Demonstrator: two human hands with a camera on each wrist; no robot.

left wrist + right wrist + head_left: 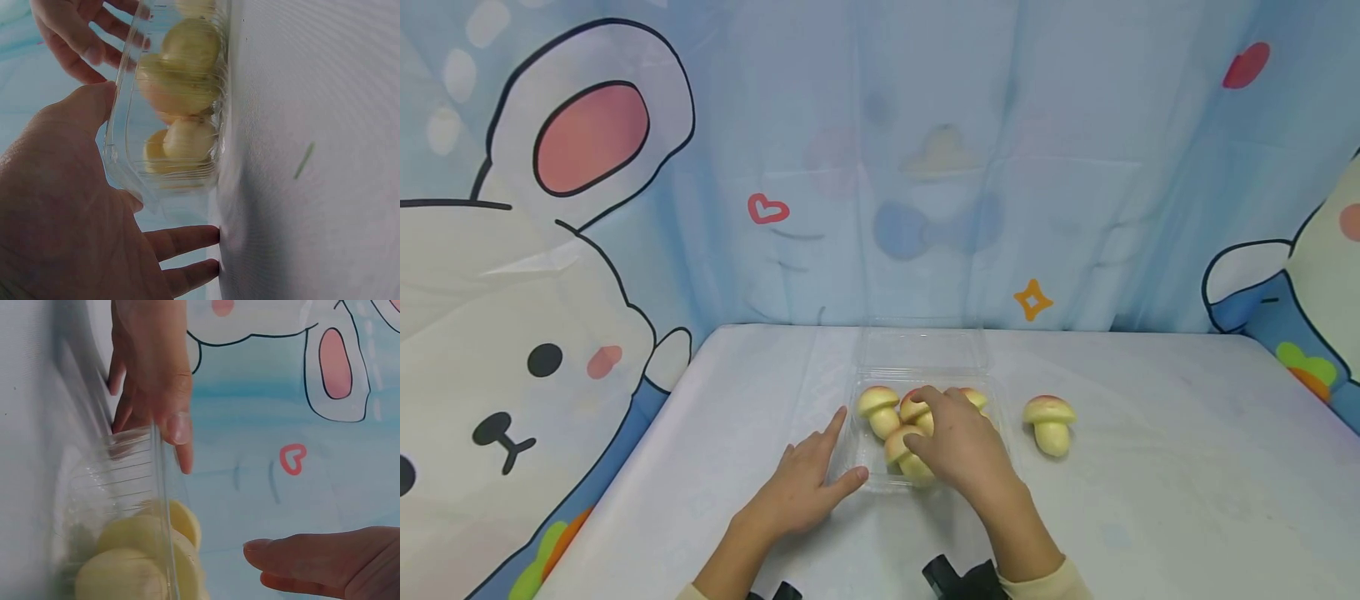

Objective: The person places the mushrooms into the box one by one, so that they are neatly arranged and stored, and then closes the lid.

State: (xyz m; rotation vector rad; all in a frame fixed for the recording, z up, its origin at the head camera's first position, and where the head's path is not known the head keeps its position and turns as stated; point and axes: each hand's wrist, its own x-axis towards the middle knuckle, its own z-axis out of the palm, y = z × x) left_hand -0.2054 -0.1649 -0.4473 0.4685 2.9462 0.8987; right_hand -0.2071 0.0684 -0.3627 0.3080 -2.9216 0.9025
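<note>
A clear plastic box [868, 467] with its lid [922, 348] folded back holds several yellow toy mushrooms [880, 408] with reddish cap tops. My left hand [805, 487] is at its front left corner, thumb and index finger spread along the rim. In the left wrist view, other fingertips [209, 235] of that hand rest on the table. My right hand [958, 442] is over the right part of the box, fingers loosely bent and apart, partly hiding the mushrooms. The right wrist view shows its thumb and finger [306, 559] above the mushrooms [144, 550], with nothing between them.
Another toy mushroom [1050, 425] stands on the white-covered table [1187, 467] to the right of the box. A blue cartoon curtain [820, 125] hangs behind the table's back edge. Black wrist gear [958, 579] shows at the near edge.
</note>
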